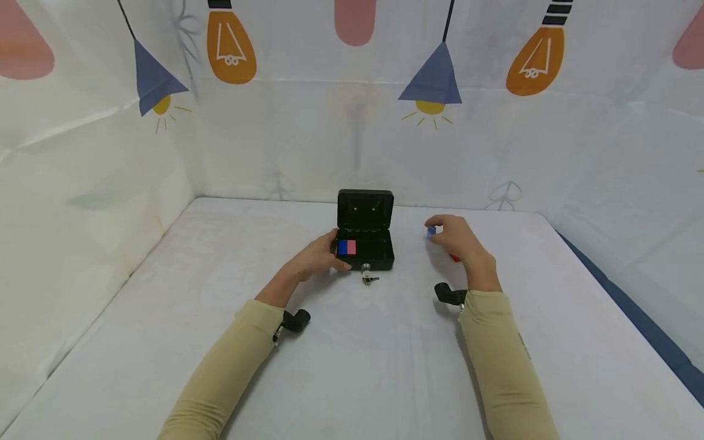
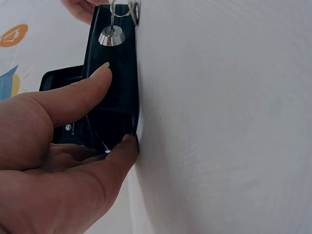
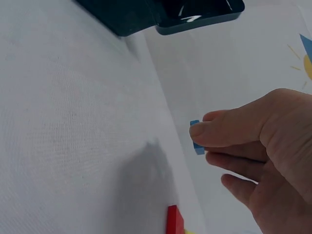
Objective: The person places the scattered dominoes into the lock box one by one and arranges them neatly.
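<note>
Head view, centre: my left grip clasps an open black rectangular lockbox; right of centre, my right grip pinches a small blue block. Left wrist: the lockbox fills upper left. Right wrist: the block hangs mid-frame; packing seems underway, calling next for a carry boxward.

Black box: lid raised (pink block inside) | light-blue block: held aloft, right of box, probably cuboid
</note>
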### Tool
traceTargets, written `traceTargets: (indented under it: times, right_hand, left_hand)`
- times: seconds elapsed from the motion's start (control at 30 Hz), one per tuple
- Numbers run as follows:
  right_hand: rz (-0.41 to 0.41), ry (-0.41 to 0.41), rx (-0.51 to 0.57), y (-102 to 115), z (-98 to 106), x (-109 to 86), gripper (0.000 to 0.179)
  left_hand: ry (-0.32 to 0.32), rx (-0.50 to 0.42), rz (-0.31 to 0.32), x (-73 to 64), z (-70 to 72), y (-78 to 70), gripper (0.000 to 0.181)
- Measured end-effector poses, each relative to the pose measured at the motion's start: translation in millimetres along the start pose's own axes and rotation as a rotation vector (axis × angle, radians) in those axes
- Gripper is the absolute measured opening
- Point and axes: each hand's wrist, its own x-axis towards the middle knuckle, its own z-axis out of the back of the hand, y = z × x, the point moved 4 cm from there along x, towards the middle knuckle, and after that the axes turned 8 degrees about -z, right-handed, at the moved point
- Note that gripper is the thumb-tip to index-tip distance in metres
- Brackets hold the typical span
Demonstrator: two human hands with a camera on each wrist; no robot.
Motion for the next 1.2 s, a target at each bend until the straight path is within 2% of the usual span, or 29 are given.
traceTargets:
  times: [0.4,0.67,0.9,1.2]
  right_hand:
    - [0.01,0.064,0.065,12,-8,3.5,0.04]
    - [0.088,0.064,0.022,32,-11,5.2,0.037]
    - [0.143,0.061,0.045,52,-11,4.0,0.036]
    - [0.195,0.057,0.052,72,-20,0.5,0.031]
  left_hand:
    - [0.02,-0.004,-0.01,1.6,-1.1,-4.5,0.103]
    - [0.026,-0.014,-0.001,-1.2,-0.1,-6.4,0.103]
    - [0.019,-0.019,0.004,-1.0,0.4,-9.6,0.105]
    - [0.016,-0.028,0.013,1.2,-0.6,-5.7,0.107]
